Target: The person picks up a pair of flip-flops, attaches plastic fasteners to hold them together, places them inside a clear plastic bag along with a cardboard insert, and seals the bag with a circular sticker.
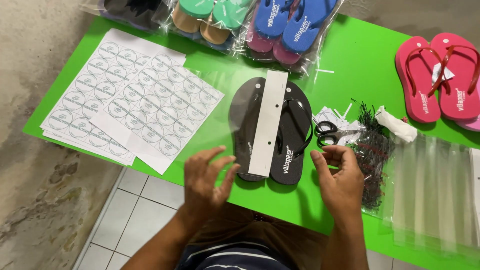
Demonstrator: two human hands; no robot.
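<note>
A pair of black flip-flops (pixel 292 145) lies on the green table (pixel 360 60), with a white card strip (pixel 268 125) running down the middle between them. A clear plastic bag (pixel 212 115) appears to lie over or around the pair, spreading to the left. My left hand (pixel 206 180) hovers at the near left of the pair, fingers spread, touching the clear plastic. My right hand (pixel 340 177) sits at the near right of the pair, fingers loosely curled; whether it pinches the plastic is unclear.
Sheets of round white stickers (pixel 130 100) cover the left of the table. Bagged green and blue flip-flops (pixel 260 22) lie at the far edge, a red pair (pixel 440 75) far right. Black scissors (pixel 325 131), a bag of black plastic ties (pixel 372 150) and a stack of clear bags (pixel 435 190) sit right.
</note>
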